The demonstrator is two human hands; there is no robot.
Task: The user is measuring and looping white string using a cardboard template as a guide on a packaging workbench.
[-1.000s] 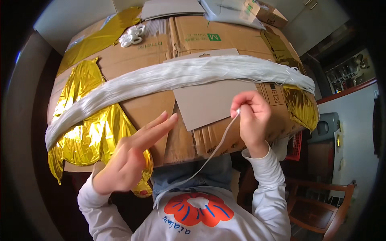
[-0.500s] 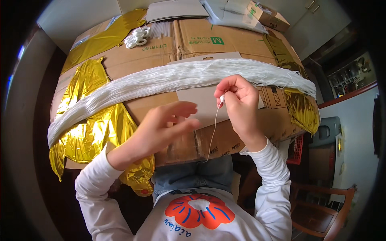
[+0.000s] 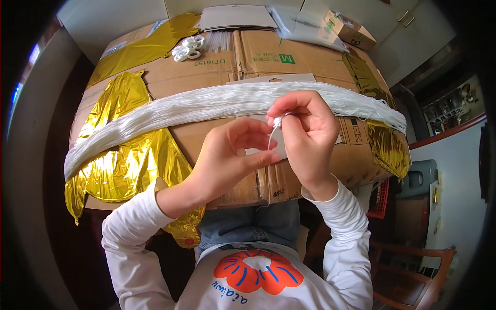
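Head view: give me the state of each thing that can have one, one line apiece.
Right hand: pinching the white string
White string: bunched at the fingertips, one length hanging down
Left hand: fingers parted
White strand bundle: laid lengthwise across the cardboard
Gold foil: flat, crinkled, partly under the bundle
White rings: clustered

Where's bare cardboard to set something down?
Behind the white bundle, bare cardboard shows left, between gold foil and white rings, and right, between grey card and clear plastic. Crowded: front middle, around the left hand and right hand.
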